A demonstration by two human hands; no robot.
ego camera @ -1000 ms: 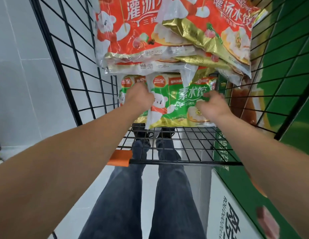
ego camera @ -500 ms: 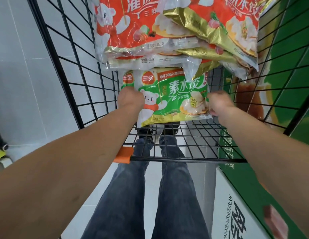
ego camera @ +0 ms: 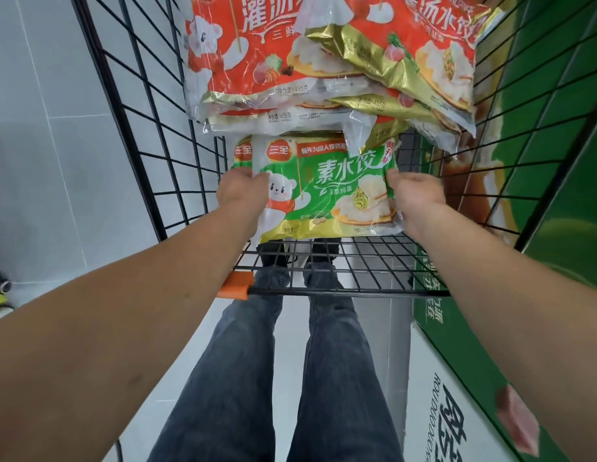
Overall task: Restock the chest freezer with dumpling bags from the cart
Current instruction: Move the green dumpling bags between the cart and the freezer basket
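A person is standing at a black wire cart (ego camera: 150,135) and looking down into it. Both arms are reaching in.

The left hand (ego camera: 242,190) is gripping the left edge of a green dumpling bag (ego camera: 323,195). The right hand (ego camera: 413,195) is gripping its right edge. The fingers of both hands are curling round the sides of the bag. The green bag is sitting near the close end of the cart, with its far edge tucked under a pile of red dumpling bags (ego camera: 274,61). Another green bag (ego camera: 242,153) is peeking out just behind it on the left. I cannot tell if the held bag is touching the cart floor.

The cart floor is a black wire grid (ego camera: 357,265). Through it you are seeing the person's dark shoes. An orange piece (ego camera: 235,285) is sitting on the near rail of the cart. Below the rail, legs in blue jeans (ego camera: 257,378) are standing on a pale grey tiled floor (ego camera: 40,161).

On the right, a big green and white box with printed letters (ego camera: 457,395) is standing right beside the cart.
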